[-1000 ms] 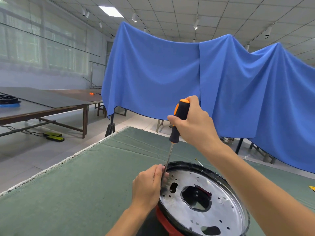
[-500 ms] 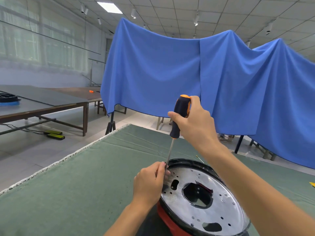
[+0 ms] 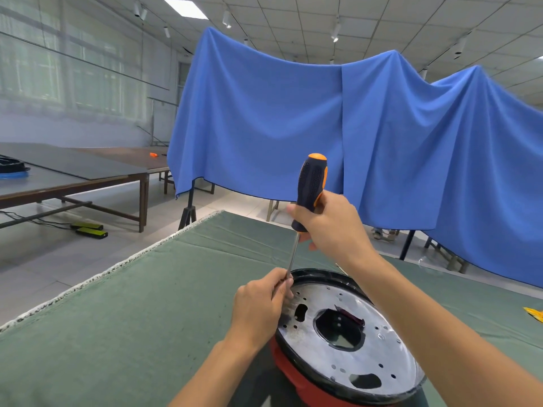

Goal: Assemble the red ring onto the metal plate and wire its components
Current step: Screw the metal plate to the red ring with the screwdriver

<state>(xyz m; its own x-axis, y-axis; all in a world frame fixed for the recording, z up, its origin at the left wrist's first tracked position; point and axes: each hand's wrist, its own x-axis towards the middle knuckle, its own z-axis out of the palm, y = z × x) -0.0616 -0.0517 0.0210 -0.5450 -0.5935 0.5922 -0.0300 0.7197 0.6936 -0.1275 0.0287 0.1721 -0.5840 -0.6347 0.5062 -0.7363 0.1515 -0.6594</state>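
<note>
Round silver metal plate (image 3: 346,333) sits on red ring (image 3: 289,368); right hand (image 3: 332,227) grips orange-black screwdriver (image 3: 310,189), left hand (image 3: 260,306) pinches its shaft. Fastening underway, wiring prob. still left.

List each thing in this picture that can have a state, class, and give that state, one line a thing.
Black and orange-handled screwdriver: upright, tip down at the plate's edge.
Right hand: grips the screwdriver's handle.
Left hand: pinches the shaft near its tip.
Round silver metal plate: tilted, seated on the ring.
Red ring: under the plate, partly hidden.
Blue cloth: hung, draped.
</note>
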